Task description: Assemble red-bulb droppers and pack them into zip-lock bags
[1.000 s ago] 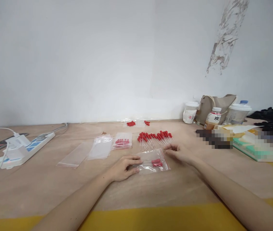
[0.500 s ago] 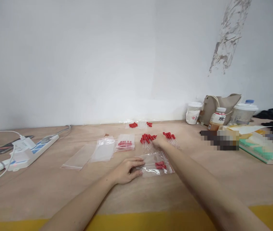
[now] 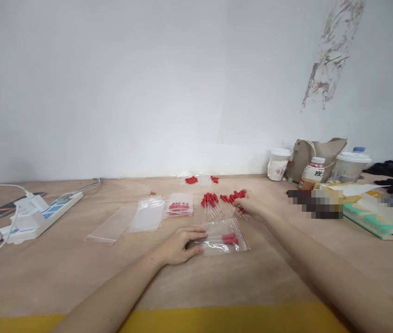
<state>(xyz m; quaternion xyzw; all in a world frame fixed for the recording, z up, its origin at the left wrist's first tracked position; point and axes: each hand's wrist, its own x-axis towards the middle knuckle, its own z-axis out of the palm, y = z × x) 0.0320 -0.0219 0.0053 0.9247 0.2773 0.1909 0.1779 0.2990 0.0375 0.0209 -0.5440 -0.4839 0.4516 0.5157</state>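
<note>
My left hand (image 3: 182, 246) lies on the left end of a clear zip bag (image 3: 213, 243), thumb and fingers spread. Inside that bag are a few droppers with red bulbs (image 3: 230, 238). Beyond it, my right hand (image 3: 249, 203) has its fingers curled around droppers (image 3: 241, 195) in the right-hand group; their red bulbs and thin clear stems show past the fingers. To its left, another group of red-bulbed droppers (image 3: 211, 201) is fanned out on the table. A filled bag of droppers (image 3: 179, 206) lies left of that group.
Flat clear bags (image 3: 147, 215) and a single bag (image 3: 109, 226) lie to the left. Near the wall are small red bulbs (image 3: 191, 180) on clear plastic. A power strip (image 3: 49, 217) with cables stands far left; a cup (image 3: 279, 165), bottle (image 3: 312, 173) and bag (image 3: 298, 157) stand right.
My right hand has moved right, from beside the left dropper group to the right group, where droppers now lie spread toward the left. My left hand stays on the zip bag.
</note>
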